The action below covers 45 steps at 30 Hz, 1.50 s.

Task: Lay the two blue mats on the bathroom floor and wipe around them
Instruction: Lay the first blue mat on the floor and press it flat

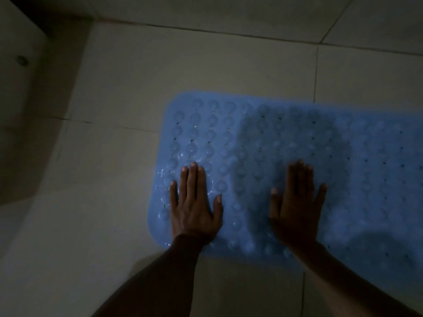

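One blue rubber mat [263, 138] with rows of round bumps and small holes lies flat on the tiled floor [183, 69], running off the right edge of the view. Its left end looks wet and shiny. My left hand [194, 204] presses flat on the mat near its left end, fingers straight. My right hand [295, 202] lies flat on the mat to the right of it, fingers straight and slightly spread. Only this one mat is in view. The room is dim.
Pale floor tiles with dark grout lines surround the mat on the left, far and near sides. A white fixture [18, 65] with a small round metal part stands at the left edge, with a dark shadow beside it.
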Tool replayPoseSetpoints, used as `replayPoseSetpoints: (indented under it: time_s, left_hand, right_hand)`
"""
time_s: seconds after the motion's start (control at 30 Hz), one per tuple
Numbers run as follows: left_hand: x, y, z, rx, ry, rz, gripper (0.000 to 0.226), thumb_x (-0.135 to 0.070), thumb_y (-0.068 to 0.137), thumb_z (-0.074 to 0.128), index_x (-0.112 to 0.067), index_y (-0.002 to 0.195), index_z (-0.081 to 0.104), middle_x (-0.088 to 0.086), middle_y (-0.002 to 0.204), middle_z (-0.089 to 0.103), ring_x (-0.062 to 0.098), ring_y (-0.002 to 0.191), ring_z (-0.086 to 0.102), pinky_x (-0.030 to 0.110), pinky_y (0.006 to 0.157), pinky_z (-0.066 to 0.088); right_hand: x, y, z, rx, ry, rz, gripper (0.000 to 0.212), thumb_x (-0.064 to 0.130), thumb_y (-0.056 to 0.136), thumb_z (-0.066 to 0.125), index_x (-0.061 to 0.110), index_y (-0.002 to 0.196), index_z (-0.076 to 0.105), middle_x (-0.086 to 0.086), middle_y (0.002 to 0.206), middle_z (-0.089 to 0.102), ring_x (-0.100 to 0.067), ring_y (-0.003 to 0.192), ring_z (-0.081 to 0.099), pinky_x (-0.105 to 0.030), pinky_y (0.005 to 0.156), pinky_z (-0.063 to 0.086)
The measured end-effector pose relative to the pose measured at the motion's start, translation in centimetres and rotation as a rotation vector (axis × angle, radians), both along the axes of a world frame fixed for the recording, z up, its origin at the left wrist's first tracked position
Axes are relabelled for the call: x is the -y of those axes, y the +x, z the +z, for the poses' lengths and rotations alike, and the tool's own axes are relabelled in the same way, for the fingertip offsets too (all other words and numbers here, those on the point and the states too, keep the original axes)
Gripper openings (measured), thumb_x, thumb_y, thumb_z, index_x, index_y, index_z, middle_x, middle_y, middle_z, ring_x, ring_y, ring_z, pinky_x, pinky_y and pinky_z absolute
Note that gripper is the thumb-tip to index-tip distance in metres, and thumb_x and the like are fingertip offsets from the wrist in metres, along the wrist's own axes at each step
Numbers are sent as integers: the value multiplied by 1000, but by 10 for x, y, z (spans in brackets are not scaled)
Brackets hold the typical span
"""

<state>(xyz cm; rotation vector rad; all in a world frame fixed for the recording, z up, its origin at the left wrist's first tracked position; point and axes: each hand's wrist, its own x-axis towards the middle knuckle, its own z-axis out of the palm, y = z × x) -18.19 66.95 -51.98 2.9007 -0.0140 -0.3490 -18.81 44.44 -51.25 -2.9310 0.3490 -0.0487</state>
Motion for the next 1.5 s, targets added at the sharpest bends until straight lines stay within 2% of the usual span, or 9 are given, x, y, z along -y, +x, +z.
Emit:
replayPoseSetpoints:
  time_s: [0.23, 0.53, 0.87, 1.1, 1.27, 1.33, 1.4, 1.47, 1.5]
  left_hand:
    - [-3, -4, -1, 104, -73, 21, 77, -52, 101, 35, -12, 164, 16, 7, 172, 11, 21, 160, 1, 48, 129, 5]
    - [-10, -25, 13, 152, -110, -27, 67, -43, 102, 35, -13, 162, 27, 12, 170, 20, 25, 159, 8, 50, 128, 10]
    - [-14, -33, 2, 10, 9, -73, 88, -67, 100, 31, -14, 165, 5, 9, 173, -6, 29, 159, -6, 52, 126, 6]
    - [-16, -33, 0, 17, -5, -69, 90, -66, 99, 36, -12, 164, 6, 9, 173, -4, 28, 160, -4, 49, 127, 8]
    - [-13, -32, 0, 83, -60, -35, 79, -55, 100, 39, -10, 162, 22, 10, 172, 11, 28, 160, 6, 47, 128, 10]
    - [-15, -29, 6, 144, -120, -28, 69, -45, 101, 39, -8, 158, 35, 15, 166, 30, 32, 156, 24, 50, 125, 20]
    - [-20, -6, 14, 196, -141, -28, 61, -39, 100, 39, -6, 151, 49, 18, 148, 51, 39, 136, 49, 53, 115, 36]
    - [-23, 29, 19, 213, -132, -18, 59, -40, 100, 36, -7, 148, 51, 18, 139, 54, 38, 126, 52, 52, 109, 40]
    - [-23, 46, 19, 206, -116, -24, 61, -40, 101, 34, -8, 151, 47, 19, 145, 50, 38, 134, 47, 52, 114, 37]
  right_hand:
    - [-62, -49, -11, -67, -31, 205, 68, 42, 99, 33, 7, 158, 28, -14, 167, 18, -29, 157, 13, -61, 123, 17]
    - [-64, -47, -11, -43, -41, 200, 71, 40, 94, 38, 4, 155, 36, -18, 164, 27, -33, 154, 23, -63, 121, 19]
    - [-66, -41, -8, 56, 5, 198, 64, 35, 95, 43, 3, 151, 43, -18, 162, 32, -33, 152, 28, -63, 119, 23]
    - [-73, 72, 0, 20, 52, 231, 67, 36, 102, 29, 5, 160, 18, -14, 169, 13, -28, 157, 5, -57, 126, 5]
    - [-69, 80, -18, -57, -17, 278, 71, 36, 99, 28, 4, 160, 14, -15, 169, 11, -28, 158, 4, -54, 126, 6]
    - [-70, 81, -17, -39, -13, 275, 71, 35, 98, 29, 4, 160, 16, -15, 169, 13, -28, 157, 6, -55, 126, 8]
    - [-70, 83, -17, -49, 0, 275, 71, 35, 98, 30, 6, 161, 14, -13, 169, 10, -26, 158, 4, -54, 126, 7]
    - [-69, 81, -17, -53, 5, 272, 71, 34, 98, 29, 6, 161, 13, -13, 170, 8, -26, 158, 2, -53, 127, 6]
    - [-69, 80, -17, -43, 0, 271, 71, 34, 98, 29, 6, 161, 13, -13, 169, 9, -27, 158, 3, -54, 126, 7]
